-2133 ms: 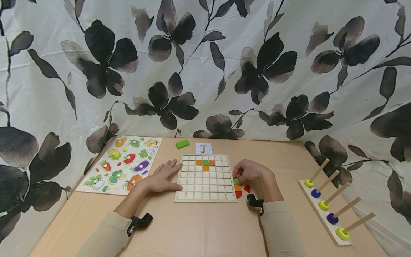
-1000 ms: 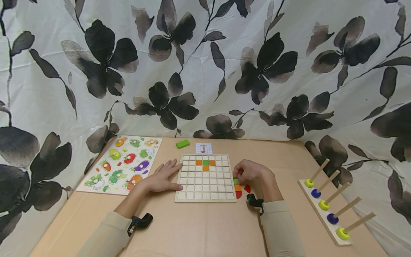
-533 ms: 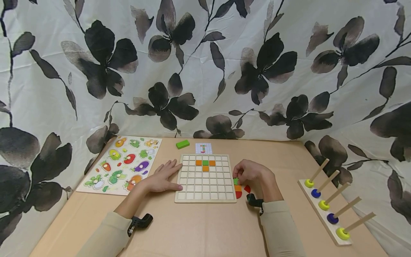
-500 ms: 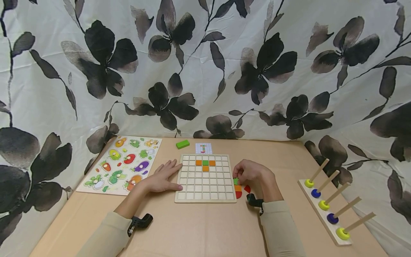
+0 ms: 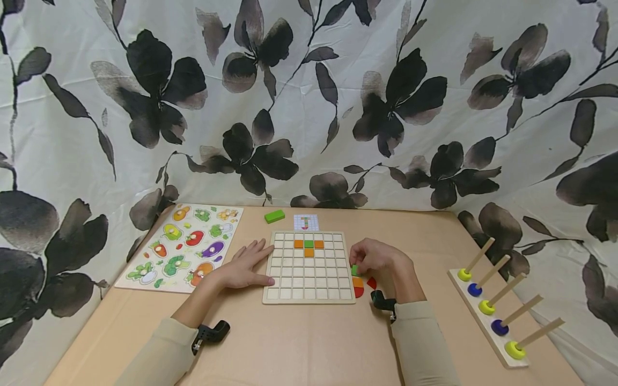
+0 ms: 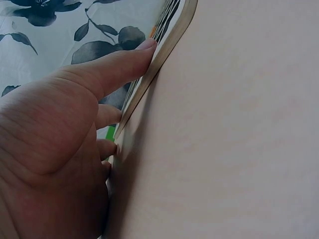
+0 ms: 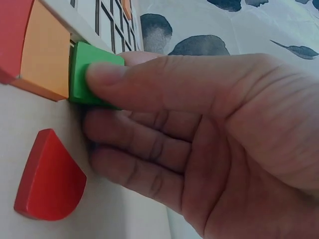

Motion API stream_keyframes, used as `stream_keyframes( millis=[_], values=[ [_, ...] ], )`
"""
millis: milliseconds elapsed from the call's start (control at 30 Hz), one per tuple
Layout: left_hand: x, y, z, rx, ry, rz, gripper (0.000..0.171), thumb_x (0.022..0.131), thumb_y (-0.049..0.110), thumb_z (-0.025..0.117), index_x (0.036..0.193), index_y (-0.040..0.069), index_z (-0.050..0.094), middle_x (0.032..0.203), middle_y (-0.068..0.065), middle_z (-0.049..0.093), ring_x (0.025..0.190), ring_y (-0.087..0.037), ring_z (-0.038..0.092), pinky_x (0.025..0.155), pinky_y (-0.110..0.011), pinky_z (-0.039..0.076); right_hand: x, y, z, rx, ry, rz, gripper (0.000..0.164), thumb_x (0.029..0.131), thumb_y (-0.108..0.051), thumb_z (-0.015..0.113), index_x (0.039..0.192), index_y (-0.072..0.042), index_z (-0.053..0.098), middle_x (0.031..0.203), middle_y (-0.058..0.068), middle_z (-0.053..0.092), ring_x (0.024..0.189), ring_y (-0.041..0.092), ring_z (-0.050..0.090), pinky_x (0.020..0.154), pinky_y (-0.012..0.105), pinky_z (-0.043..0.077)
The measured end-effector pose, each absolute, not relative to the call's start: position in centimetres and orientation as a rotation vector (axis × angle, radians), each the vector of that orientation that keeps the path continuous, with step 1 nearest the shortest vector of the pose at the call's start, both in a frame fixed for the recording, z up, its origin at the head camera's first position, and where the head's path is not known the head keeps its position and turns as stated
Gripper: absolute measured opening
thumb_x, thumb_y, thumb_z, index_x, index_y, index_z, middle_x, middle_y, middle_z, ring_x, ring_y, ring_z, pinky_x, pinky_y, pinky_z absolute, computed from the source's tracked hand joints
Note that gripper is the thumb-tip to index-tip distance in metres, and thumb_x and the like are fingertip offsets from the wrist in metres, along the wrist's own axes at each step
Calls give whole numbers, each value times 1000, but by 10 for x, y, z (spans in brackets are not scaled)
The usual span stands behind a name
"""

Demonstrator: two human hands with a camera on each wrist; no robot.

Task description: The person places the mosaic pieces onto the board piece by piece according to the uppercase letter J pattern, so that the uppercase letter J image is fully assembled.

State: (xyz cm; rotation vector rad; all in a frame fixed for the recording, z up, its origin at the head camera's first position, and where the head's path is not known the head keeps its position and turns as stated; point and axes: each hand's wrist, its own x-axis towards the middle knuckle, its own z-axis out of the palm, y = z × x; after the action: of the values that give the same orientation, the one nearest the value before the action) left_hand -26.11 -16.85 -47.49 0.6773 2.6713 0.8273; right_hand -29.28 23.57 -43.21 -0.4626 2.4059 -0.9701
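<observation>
My left hand (image 5: pixel 246 266) rests at the left edge of a pale wooden grid board (image 5: pixel 309 304), fingers spread and thumb touching the rim. In the left wrist view the thumb (image 6: pixel 124 64) lies on the board's edge. By the board's right edge, my right hand (image 5: pixel 376 258) pinches a green square block (image 7: pixel 82 72) between thumb and index finger; the other fingers curl beneath. An orange block (image 7: pixel 45 52) and a red piece (image 7: pixel 14 35) line up beside it along the board. A loose red quarter-round block (image 7: pixel 50 179) lies nearer the wrist. Orange and green squares (image 5: pixel 309 244) fill several upper cells.
Behind the board lie a small pattern card (image 5: pixel 306 223) and a green rectangular block (image 5: pixel 274 216). A vegetable picture board (image 5: pixel 169 257) is on the left. On the right stands a peg rack (image 5: pixel 492 332) with yellow and blue rings. A floral cloth (image 5: pixel 328 123) hangs behind the table.
My right hand has shifted very slightly away from me, and the green block by its fingertips has moved a little with it. The left hand and the board look still.
</observation>
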Motion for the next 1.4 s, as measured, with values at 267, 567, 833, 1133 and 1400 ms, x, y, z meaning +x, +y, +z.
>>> stream_keyframes(
  millis=[267, 567, 833, 1133, 1400],
  values=[
    [-262, -169, -473, 679, 2666, 821, 99, 89, 57, 74, 166, 14, 28, 175, -20, 6, 162, -43, -3, 129, -63, -3, -295, 237, -428, -465, 2506, -1013, 10, 93, 2, 69, 97, -5, 75, 81, 7, 65, 73, 23, 61, 69, 31, 57],
    [-262, -169, -473, 680, 2662, 839, 99, 89, 56, 74, 165, 12, 29, 175, -21, 7, 162, -43, -3, 129, -63, -4, -301, 236, -424, -570, 2559, -1171, 15, 96, 3, 61, 105, 1, 72, 86, 14, 69, 74, 28, 65, 69, 28, 55],
    [-262, -169, -473, 682, 2666, 835, 99, 89, 56, 74, 165, 12, 29, 175, -21, 7, 162, -44, -3, 129, -63, -3, -299, 223, -421, -573, 2571, -1334, 21, 97, -2, 65, 115, 3, 74, 96, 12, 71, 78, 29, 67, 73, 33, 60],
    [-262, -169, -475, 674, 2667, 814, 100, 89, 59, 74, 166, 15, 28, 175, -19, 6, 162, -42, -3, 129, -62, -2, -296, 201, -423, -622, 2551, -1415, 28, 93, 0, 72, 121, 1, 72, 101, 13, 68, 87, 26, 63, 76, 26, 58],
    [-262, -169, -474, 675, 2671, 814, 100, 89, 58, 73, 166, 14, 27, 175, -20, 6, 162, -43, -3, 129, -62, -3, -296, 183, -429, -699, 2554, -1408, 28, 90, -6, 81, 116, 1, 73, 96, 9, 69, 86, 20, 62, 76, 23, 54]
  ],
)
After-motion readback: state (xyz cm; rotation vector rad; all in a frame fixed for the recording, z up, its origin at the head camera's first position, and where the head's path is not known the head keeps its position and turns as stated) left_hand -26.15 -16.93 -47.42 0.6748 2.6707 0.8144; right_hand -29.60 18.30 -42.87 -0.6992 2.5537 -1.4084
